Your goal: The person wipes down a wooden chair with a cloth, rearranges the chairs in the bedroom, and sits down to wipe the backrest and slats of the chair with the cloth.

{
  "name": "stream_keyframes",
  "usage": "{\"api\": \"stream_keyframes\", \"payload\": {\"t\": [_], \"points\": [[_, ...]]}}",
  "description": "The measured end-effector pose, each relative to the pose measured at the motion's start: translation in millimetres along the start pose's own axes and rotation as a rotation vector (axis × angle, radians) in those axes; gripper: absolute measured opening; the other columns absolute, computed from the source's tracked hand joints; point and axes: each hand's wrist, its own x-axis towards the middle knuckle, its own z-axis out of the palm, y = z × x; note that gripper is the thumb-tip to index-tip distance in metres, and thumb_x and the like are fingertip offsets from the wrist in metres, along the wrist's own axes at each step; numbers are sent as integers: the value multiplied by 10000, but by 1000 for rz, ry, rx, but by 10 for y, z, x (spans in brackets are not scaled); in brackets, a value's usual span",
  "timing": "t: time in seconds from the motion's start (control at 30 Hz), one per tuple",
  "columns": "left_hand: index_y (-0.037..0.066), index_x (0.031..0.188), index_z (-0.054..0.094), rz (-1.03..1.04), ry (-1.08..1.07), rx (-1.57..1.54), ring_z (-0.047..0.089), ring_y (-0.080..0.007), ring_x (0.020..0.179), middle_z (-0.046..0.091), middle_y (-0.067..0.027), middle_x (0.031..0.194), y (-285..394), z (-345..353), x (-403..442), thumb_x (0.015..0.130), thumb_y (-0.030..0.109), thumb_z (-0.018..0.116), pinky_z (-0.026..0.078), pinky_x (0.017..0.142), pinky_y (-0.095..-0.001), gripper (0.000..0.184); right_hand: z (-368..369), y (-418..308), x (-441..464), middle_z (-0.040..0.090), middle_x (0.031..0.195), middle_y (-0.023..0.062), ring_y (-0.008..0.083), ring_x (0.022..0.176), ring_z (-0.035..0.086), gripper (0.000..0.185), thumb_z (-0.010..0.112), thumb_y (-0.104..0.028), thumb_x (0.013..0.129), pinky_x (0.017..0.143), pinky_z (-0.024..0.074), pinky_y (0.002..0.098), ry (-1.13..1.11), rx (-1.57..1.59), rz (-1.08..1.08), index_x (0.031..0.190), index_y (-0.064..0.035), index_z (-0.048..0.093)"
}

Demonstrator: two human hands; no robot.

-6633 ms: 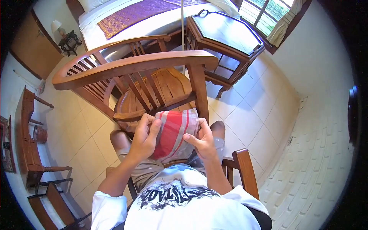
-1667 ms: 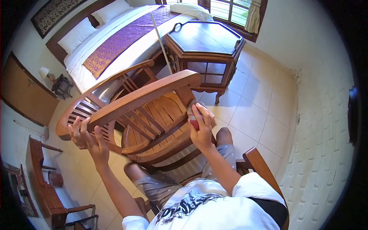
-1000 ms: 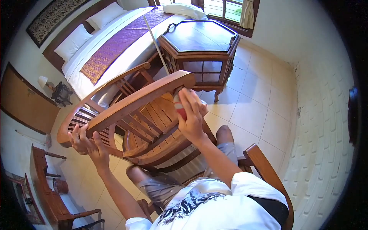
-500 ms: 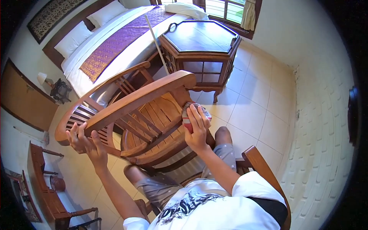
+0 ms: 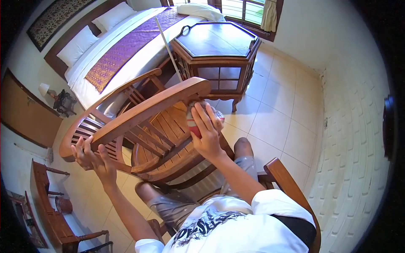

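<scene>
A wooden armchair (image 5: 147, 110) with a slatted seat and slatted back stands in front of my knees, its near armrest running across the view. My left hand (image 5: 95, 158) is at the rear end of that armrest, fingers spread and fingertips against the wood. In my right hand (image 5: 206, 135) is a bunched red, white and grey cloth (image 5: 192, 122), pressed against the post below the armrest's front end. My palm and fingers cover part of the cloth and post.
A hexagonal glass-sided table (image 5: 219, 40) stands beyond the armchair, near a bed (image 5: 122, 59) with a purple runner. A pale pole (image 5: 166, 46) leans between them. I sit on another wooden chair (image 5: 291, 185). A white brick wall (image 5: 350, 168) is at right, a wooden table (image 5: 50, 215) at left.
My right hand and the cloth have moved left and slightly up along the post under the armrest. My left hand stays at the armrest's rear end. The view has shifted slightly.
</scene>
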Motion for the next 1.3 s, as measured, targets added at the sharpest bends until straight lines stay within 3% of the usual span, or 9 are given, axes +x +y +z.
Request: {"api": "stream_keyframes", "payload": {"t": [0.2, 0.57, 0.7, 1.03, 1.3], "points": [[202, 1395, 484, 14, 26, -6, 114, -302, 1511, 359, -51, 1529, 8, 9, 5, 1089, 448, 331, 36, 1183, -509, 421, 10, 235, -641, 392, 1608, 56, 313, 1504, 297, 738, 722, -46, 801, 1153, 203, 495, -34, 20, 97, 1497, -109, 483], [200, 1398, 483, 4, 18, 30, 124, -301, 1504, 363, -47, 1518, -6, 22, -2, 1084, 477, 340, 38, 1175, -507, 442, 5, -88, -41, 339, 1637, 69, 323, 1536, 230, 783, 718, -27, 813, 1162, 177, 527, -82, 22, 145, 1535, -109, 427], [194, 1406, 489, 34, 54, 46, 160, -293, 1501, 395, -59, 1510, 8, 14, 8, 1089, 492, 328, 86, 1195, -477, 464, 52, -81, -40, 320, 1646, 73, 325, 1545, 208, 800, 710, -18, 817, 1171, 167, 513, -69, 25, 115, 1549, -109, 400], [200, 1400, 473, 35, 17, -12, 133, -312, 1500, 363, -47, 1515, -23, 13, 17, 1080, 500, 330, 40, 1166, -504, 462, -47, 269, -1082, 294, 1646, 142, 350, 1537, 220, 748, 676, -68, 872, 1186, 160, 506, -168, -36, 204, 1554, -61, 369], [198, 1407, 471, 11, 20, 14, 143, -320, 1495, 360, -49, 1516, 13, 10, 15, 1082, 499, 321, 37, 1162, -506, 467, 4, 174, -686, 273, 1651, 154, 377, 1538, 200, 751, 662, -109, 887, 1186, 166, 512, -113, 3, 216, 1563, -42, 339]]}}
